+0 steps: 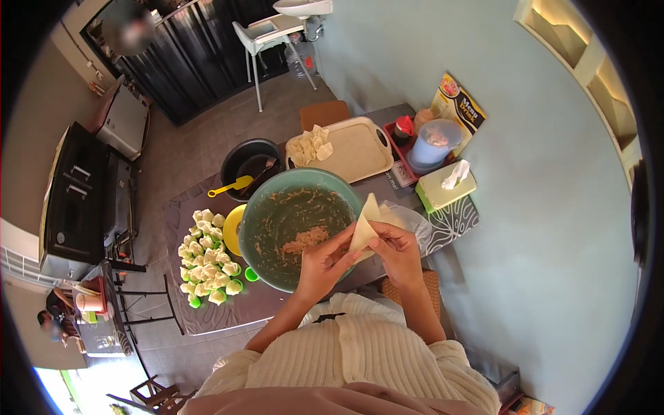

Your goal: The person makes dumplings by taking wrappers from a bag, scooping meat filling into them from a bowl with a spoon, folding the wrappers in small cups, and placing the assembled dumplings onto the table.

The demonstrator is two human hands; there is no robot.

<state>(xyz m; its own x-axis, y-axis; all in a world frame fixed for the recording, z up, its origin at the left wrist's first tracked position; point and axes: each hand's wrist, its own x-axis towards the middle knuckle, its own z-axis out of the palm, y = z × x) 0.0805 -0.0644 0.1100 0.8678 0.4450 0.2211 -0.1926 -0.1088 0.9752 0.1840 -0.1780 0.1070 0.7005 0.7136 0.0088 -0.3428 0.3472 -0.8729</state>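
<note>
A pale, thin dumpling wrapper is held up between my two hands, one corner pointing upward. My left hand grips its lower left edge, close to the rim of a big green bowl. On the other side my right hand pinches the wrapper with thumb and fingers. Pinkish minced filling lies in the bowl, and smears of it coat the walls. Whether any filling is inside the wrapper is hidden. Left of the bowl stand several folded dumplings in small green cups.
Behind the bowl are a black basin with a yellow spatula, and a cream tray bearing crumpled wrappers. A blue lidded container and tissue box stand at the right. A person is far left.
</note>
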